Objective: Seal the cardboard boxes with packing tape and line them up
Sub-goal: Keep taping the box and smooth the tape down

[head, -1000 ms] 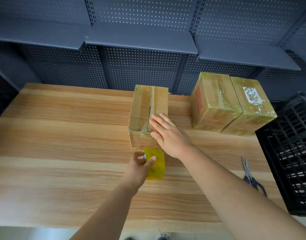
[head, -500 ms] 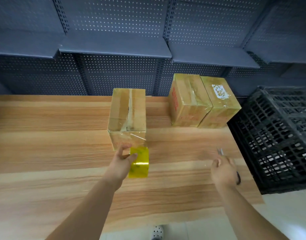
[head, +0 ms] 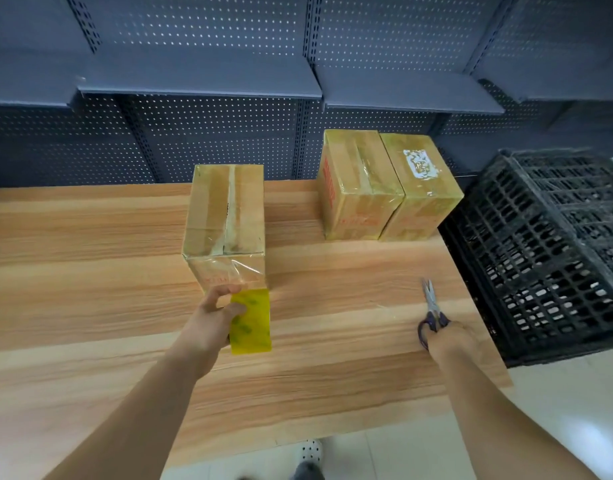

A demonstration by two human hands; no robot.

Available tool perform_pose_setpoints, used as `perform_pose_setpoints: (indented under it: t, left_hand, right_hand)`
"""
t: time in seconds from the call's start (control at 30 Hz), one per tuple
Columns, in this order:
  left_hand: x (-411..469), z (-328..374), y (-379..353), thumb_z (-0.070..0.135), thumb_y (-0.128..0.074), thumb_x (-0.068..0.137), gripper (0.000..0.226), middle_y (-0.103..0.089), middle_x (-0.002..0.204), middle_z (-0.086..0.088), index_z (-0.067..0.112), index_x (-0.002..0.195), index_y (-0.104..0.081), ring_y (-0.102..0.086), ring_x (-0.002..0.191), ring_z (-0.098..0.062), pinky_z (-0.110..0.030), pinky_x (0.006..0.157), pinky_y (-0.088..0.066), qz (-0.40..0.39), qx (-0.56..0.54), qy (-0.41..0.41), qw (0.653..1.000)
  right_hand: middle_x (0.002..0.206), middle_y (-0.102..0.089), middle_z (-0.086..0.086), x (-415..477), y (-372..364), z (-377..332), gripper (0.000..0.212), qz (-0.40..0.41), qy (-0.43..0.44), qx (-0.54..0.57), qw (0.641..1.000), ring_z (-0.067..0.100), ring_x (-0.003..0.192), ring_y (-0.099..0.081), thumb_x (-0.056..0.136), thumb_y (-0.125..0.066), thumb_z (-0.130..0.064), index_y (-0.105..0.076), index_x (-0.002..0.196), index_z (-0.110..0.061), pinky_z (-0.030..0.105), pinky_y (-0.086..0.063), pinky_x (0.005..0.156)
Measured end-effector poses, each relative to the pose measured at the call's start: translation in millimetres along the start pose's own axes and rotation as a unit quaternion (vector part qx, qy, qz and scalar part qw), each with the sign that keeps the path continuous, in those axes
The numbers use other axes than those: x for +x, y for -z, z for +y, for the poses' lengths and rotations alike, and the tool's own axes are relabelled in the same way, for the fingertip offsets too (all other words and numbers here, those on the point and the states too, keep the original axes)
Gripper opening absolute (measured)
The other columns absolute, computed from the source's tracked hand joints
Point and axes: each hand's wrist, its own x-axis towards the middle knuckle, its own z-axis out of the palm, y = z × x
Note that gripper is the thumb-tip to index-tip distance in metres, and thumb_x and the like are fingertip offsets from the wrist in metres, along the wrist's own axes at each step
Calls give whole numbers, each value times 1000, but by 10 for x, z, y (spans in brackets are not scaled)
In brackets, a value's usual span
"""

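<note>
The open-seamed cardboard box (head: pixel 225 216) stands near the middle of the bench (head: pixel 90 271), towards its far edge, its long side running from far to near. The top flaps meet along a centre seam, and clear tape film lies wrinkled over the near top edge and down the near face. Just in front of that face, the left hand (head: pixel 208 327) grips a yellow roll of packing tape (head: pixel 251 322), its fingers (head: pixel 225 292) curled narrowly round the roll's far rim, close to the box.

Near the bench's right edge, the right hand (head: pixel 450 341) has its fingers closed on the purple handles of the scissors (head: pixel 431 306), whose shut blades point at the far edge.

Two taped boxes (head: pixel 357 181) (head: pixel 419 188) stand touching side by side at the far right corner. A black plastic crate (head: pixel 547 254) sits just off the right edge.
</note>
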Motion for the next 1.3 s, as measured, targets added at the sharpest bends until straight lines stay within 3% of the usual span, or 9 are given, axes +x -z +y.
perform_pose_setpoints:
  t: [0.17,0.23,0.3,0.37,0.4,0.47,0.67,0.83,1.3]
  left_hand:
    - [-76,50,-28,0,-51,92,29,-62,91,-8,27,99,-59,-55,80,-25,-38,72,-47,14,17,-1,1000]
    - [-114,52,-15,3,-52,94,24,-62,90,-6,26,100,-58,-56,76,-23,-34,67,-48,14,16,-4,1000]
    - [-139,25,-6,12,-57,96,13,-62,87,-4,25,100,-56,-55,69,-18,-27,59,-47,20,19,-19,999]
    - [-151,-5,-2,20,-59,97,8,-60,87,-3,26,99,-55,-52,66,-14,-23,53,-43,27,28,-31,999]
    - [-151,-19,0,20,-59,97,8,-60,88,-4,27,97,-55,-51,65,-14,-21,52,-42,29,32,-33,999]
    - [-157,-32,-3,18,-59,97,11,-60,89,-5,28,96,-54,-50,65,-13,-20,52,-41,31,33,-34,998]
    - [-154,-54,-3,14,-63,94,17,-64,97,-9,25,103,-55,-55,75,-20,-28,64,-46,33,15,-22,999]
    - [-160,-42,8,15,-64,93,19,-67,97,-6,25,107,-55,-56,73,-18,-28,64,-47,34,21,-25,999]
    - [-131,-43,54,21,-67,91,19,-68,102,-4,30,104,-56,-62,83,-22,-36,73,-54,49,48,-27,997]
  right_hand:
    - [80,-55,12,-203,237,-401,7,-9,26,81,996,27,63,-51,97,-53,-15,-51,93,-9,32,-36,53]
    - [63,-43,4,-345,357,-702,24,-60,128,139,980,20,52,-38,98,-49,-10,-48,74,-14,28,-25,50]
    - [59,-40,0,-610,526,-1006,37,-128,234,154,951,20,55,-35,98,-50,-17,-46,62,-20,30,-22,54]
    - [69,-53,2,-865,696,-1231,26,-199,284,144,927,29,64,-47,96,-58,-26,-56,71,-22,29,-31,58]
    - [77,-60,1,-940,758,-1297,15,-232,297,124,918,30,71,-55,93,-65,-32,-61,81,-22,27,-36,63]
    - [90,-64,-7,-992,866,-1369,28,-259,308,53,914,14,81,-60,80,-76,-46,-62,95,-27,25,-40,70]
    - [96,-69,-13,-910,823,-1478,55,-292,329,-92,893,11,91,-65,49,-79,-73,-64,91,-40,28,-47,78]
    - [101,-68,-14,-963,650,-1684,64,-329,354,-112,868,10,94,-65,43,-77,-78,-64,93,-41,33,-49,92]
    - [104,-68,-16,-1048,457,-2141,47,-364,366,-124,847,7,101,-62,56,-78,-71,-71,95,-46,31,-47,96]
